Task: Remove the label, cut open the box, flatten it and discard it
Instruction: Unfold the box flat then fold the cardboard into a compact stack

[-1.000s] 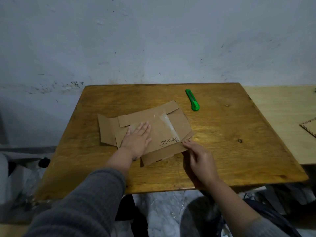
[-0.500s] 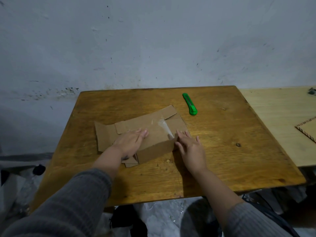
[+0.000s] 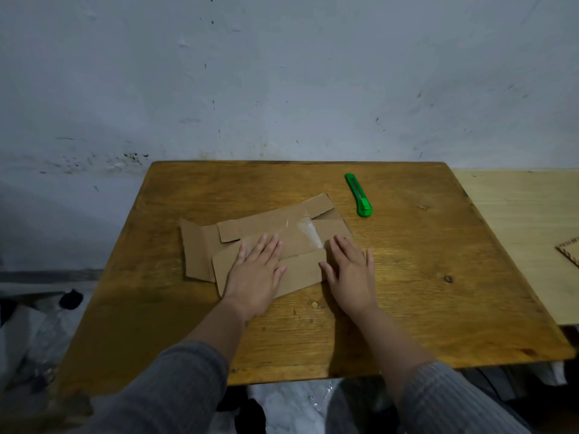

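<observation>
- A pale, scuffed wall [image 3: 282, 89] stands behind a brown wooden table [image 3: 407, 292]; a lighter wooden surface [image 3: 517, 230] adjoins it on the right.
- The box [image 3: 272, 227] lies flattened on the table, a little left of centre, its flaps folded out to the left and toward the far right corner.
- A strip of clear tape [image 3: 310, 233] crosses the cardboard near its right end.
- The left hand [image 3: 257, 274] lies palm down on the near part of the box, fingers spread and flat, gripping nothing.
- The right hand [image 3: 351, 274] lies palm down at the box's right edge, fingers extended and slightly apart; its fingertips rest on the cardboard, while the palm sits on the table. It holds nothing.
- A green cutter [image 3: 358, 195] lies on the table beyond the box, just past its far right flap, apart from both hands.
- Grey ribbed sleeves [image 3: 175, 386] cover both forearms.
- A piece of board with a patterned edge [image 3: 568, 253] sits at the right border on the lighter surface.
</observation>
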